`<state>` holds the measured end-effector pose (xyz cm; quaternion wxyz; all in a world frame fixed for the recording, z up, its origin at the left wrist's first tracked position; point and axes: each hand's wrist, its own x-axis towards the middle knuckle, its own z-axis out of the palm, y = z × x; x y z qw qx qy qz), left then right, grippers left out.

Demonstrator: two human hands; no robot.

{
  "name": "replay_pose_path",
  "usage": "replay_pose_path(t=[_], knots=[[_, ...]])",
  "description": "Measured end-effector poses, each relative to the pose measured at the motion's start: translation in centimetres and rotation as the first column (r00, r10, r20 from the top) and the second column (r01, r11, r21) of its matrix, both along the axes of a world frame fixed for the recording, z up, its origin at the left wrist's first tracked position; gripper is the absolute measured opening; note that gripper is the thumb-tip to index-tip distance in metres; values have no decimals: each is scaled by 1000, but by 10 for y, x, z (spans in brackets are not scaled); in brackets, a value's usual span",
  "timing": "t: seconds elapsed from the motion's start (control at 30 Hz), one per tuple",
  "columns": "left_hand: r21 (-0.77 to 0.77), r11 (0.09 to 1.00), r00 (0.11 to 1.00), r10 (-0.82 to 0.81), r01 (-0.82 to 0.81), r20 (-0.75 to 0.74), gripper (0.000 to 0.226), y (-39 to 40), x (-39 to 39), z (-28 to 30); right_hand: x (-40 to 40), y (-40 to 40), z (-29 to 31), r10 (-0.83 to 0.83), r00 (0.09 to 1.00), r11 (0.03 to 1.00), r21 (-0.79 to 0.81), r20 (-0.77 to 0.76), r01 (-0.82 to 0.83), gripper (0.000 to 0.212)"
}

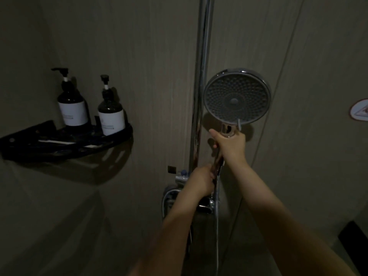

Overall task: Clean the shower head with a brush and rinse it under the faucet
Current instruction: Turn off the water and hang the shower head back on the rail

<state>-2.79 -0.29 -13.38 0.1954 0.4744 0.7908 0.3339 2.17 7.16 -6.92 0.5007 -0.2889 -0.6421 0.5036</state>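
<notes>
A round chrome shower head (237,96) faces me, its grey nozzle plate turned toward the camera, to the right of the vertical chrome riser pipe (202,80). My right hand (229,144) grips its handle just below the head. My left hand (200,181) holds the lower end of the handle, where the metal hose (217,226) joins and hangs down. Behind my left hand sits the chrome faucet mixer (179,188) on the wall. No brush is in view.
A black corner shelf (111,143) at the left carries two dark pump bottles (72,106) (111,116) with white labels. Beige wall panels fill the background. A round sticker (360,112) is at the right edge. The room is dim.
</notes>
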Motion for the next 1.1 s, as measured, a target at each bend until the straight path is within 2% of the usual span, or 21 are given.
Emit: replay_pose_path(t=[0.1, 0.27, 0.33, 0.43, 0.53, 0.67, 0.8, 0.9, 1.1], knots=[[130, 990, 994, 40, -52, 97, 34, -9, 4, -7, -3, 1, -1, 10, 1000, 1000, -21, -6, -10, 25], [171, 971, 980, 184, -169, -71, 36, -16, 10, -23, -11, -3, -5, 82, 993, 994, -59, -83, -87, 14], [208, 954, 974, 225, -214, -30, 37, -16, 10, -25, -12, -3, -11, 79, 993, 995, -54, -82, -84, 11], [250, 934, 967, 242, -255, 83, 41, -16, 7, -27, -12, -4, -21, 82, 993, 996, -34, -83, -85, 21], [256, 931, 961, 225, -260, 157, 39, -17, 6, -27, -13, -4, -22, 65, 996, 998, 5, -66, -64, 17], [265, 929, 965, 230, -256, 127, 37, -17, 4, -26, -17, -5, -26, 38, 999, 997, 60, -2, -38, 23], [237, 955, 979, 148, -179, 141, 35, -22, 5, -31, -21, -10, -30, 63, 998, 996, 69, -13, -62, 22], [245, 958, 987, 126, -147, 98, 36, -21, 5, -37, -23, -12, -35, 27, 999, 998, 66, -24, -25, 20], [240, 953, 982, 188, -182, -2, 45, -19, 8, -41, -25, -8, -30, 20, 999, 998, 53, -49, -18, 31]])
